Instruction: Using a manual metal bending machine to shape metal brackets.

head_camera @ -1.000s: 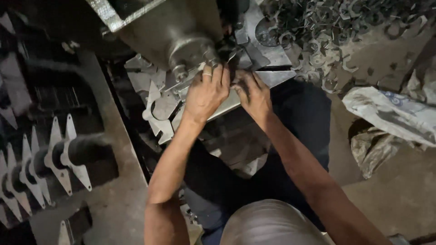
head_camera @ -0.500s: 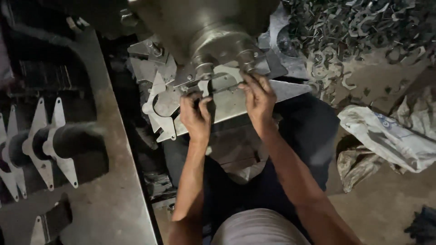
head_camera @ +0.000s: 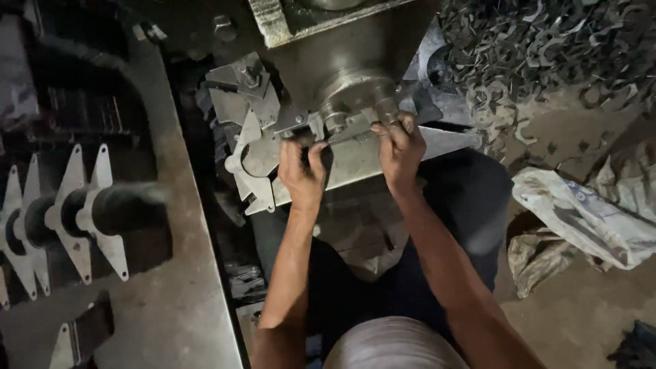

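The left hand has its grip clenched on the near edge of a flat sheet-metal strip that lies under the round steel press head; the right hand pinches the same strip further along, fingertips just at the head's base. Punched flat blanks are stacked touching the strip's left end. On the worktop to the left, pointed blanks hang threaded on a dark rod. Scrap offcuts heap at upper right, near a crumpled sack.
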